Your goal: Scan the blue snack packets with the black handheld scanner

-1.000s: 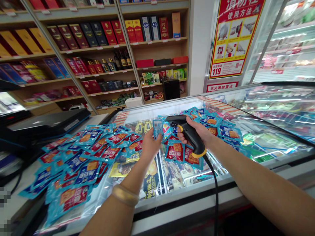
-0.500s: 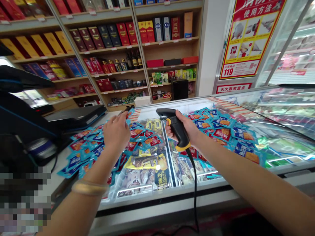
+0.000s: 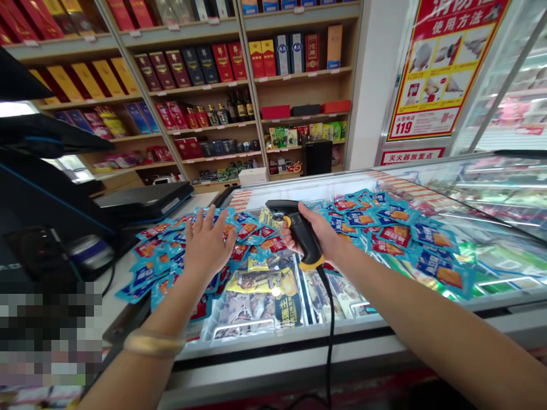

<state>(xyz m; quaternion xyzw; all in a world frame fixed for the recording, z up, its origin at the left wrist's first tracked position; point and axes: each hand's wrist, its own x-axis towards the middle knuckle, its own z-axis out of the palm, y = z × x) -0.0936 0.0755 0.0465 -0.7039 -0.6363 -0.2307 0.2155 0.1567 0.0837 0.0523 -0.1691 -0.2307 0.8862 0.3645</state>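
Note:
My right hand (image 3: pixel 314 230) is wrapped round the grip of a black and yellow barcode scanner (image 3: pixel 308 242), its head pointing left and its cable hanging down over the freezer's front edge. With fingers spread, my left hand (image 3: pixel 210 242) lies palm down over the left pile of small blue and red snack packets (image 3: pixel 149 270); whether it presses on them I cannot tell. Beyond my right hand a second pile of snack packets (image 3: pixel 395 228) lies on the glass lid. Both piles rest on the chest freezer (image 3: pixel 273 336), and yellow-wrapped goods show through its glass.
A black flat device (image 3: pixel 145 199) and a dark screen stand (image 3: pixel 38 188) occupy the left counter. At the back stand a small white box (image 3: pixel 253 176), a black panel (image 3: pixel 317 157) and shelves of boxed bottles (image 3: pixel 196 65). A red and yellow poster (image 3: pixel 447 71) hangs at the right.
My left hand has come down onto the packets and its fingers have spread, letting go of a packet held at the pile's far side. The scanner has dipped slightly lower.

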